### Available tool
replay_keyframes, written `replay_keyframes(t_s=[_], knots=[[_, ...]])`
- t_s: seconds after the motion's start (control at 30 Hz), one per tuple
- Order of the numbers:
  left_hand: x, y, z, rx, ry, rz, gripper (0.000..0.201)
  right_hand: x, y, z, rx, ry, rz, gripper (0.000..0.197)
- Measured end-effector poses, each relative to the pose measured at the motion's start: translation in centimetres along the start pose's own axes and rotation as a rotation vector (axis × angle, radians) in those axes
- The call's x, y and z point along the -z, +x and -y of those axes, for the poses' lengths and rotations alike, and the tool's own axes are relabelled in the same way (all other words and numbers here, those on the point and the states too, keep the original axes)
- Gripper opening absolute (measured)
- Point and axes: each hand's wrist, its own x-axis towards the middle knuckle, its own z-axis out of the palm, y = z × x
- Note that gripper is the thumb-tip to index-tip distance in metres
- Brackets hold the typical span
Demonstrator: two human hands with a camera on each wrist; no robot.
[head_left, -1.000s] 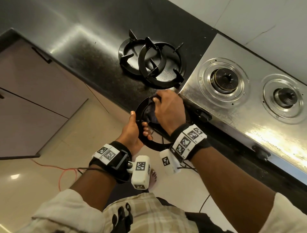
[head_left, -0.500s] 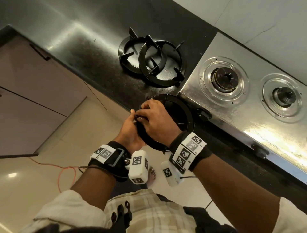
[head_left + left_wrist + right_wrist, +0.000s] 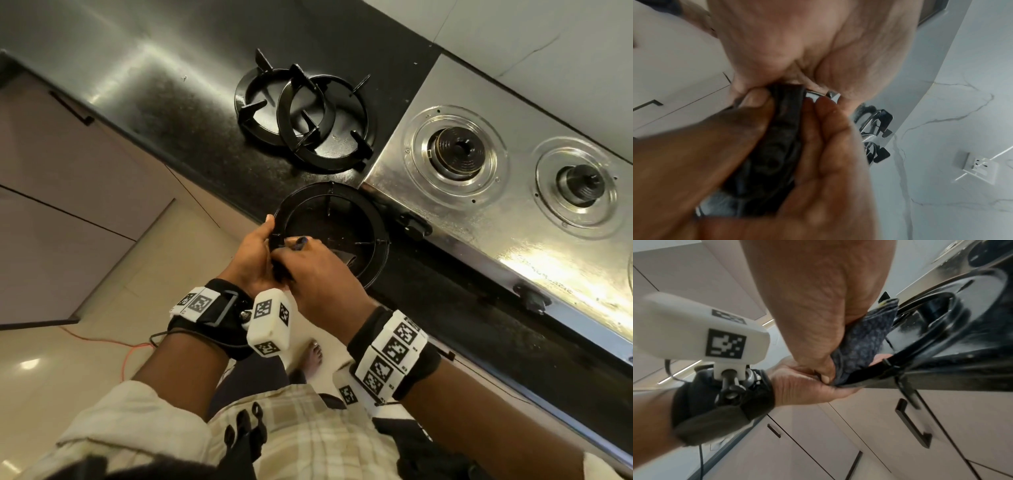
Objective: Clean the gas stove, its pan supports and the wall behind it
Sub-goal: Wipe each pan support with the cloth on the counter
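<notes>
Since a second ago my right hand (image 3: 318,274) has slid its cloth (image 3: 863,340) from the ring's far rim back to the near-left rim, beside my left hand (image 3: 253,253). Both hands are clamped: left grips the pan support (image 3: 373,219), right pinches the cloth around its rim. That support hangs off the counter's (image 3: 191,137) near edge, left of the stove (image 3: 513,219); unwiped rim curves away right and far.

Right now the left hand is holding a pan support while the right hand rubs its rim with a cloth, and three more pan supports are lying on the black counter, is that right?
Not quite. Only two other pan supports lie on the black counter, overlapping each other, as the head view shows. The rest holds: the left hand grips the held pan support while the right hand presses a cloth to its rim.
</notes>
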Motion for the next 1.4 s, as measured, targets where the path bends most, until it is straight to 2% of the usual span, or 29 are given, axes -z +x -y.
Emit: replay_keyframes(t_s=[0.1,0.27,0.4,0.57,0.7,0.87,0.97,1.07,1.2,1.3,1.4], knots=[[-0.2,0.2,0.0,0.017,0.034,0.025,0.087,-0.2,-1.4,-0.8,0.008,-0.003,-0.018,0.031],[-0.8,0.3,0.2,0.012,-0.068,-0.064,0.061,0.1,-4.1,-2.0,0.048,-0.123,0.010,0.039],[-1.3,0.7,0.6,0.013,-0.123,-0.140,0.058,0.8,-6.1,-3.3,0.053,-0.162,-0.031,0.047],[-0.9,0.8,0.8,-0.008,-0.157,-0.138,0.058,2.0,-7.4,-6.9,0.023,-0.162,-0.102,0.035],[-1.1,0.5,0.5,-0.040,-0.142,-0.130,0.059,3.6,-7.2,-9.6,-0.089,-0.112,-0.211,0.034],[-1.8,0.6,1.1,-0.079,-0.176,-0.173,0.059,2.9,-7.2,-8.9,-0.245,-0.157,-0.321,0.040],[-1.8,0.8,1.4,-0.098,-0.205,-0.200,0.058,0.9,-8.2,-6.0,-0.250,-0.068,-0.308,0.035],[-1.5,0.8,1.4,-0.104,-0.194,-0.207,0.056,-0.9,-8.8,-2.9,-0.139,0.032,-0.196,0.032],[-0.7,-0.6,0.4,-0.146,-0.183,-0.161,0.058,1.7,-7.7,-4.5,-0.149,0.352,-0.118,0.032],[-0.8,-2.3,-1.5,-0.223,-0.084,-0.100,0.059,4.7,-7.3,-6.3,-0.215,0.468,-0.216,0.034],[-2.0,-4.2,-3.2,-0.367,0.142,-0.112,0.062,6.8,-6.9,-7.3,-0.238,0.507,-0.351,0.034]])
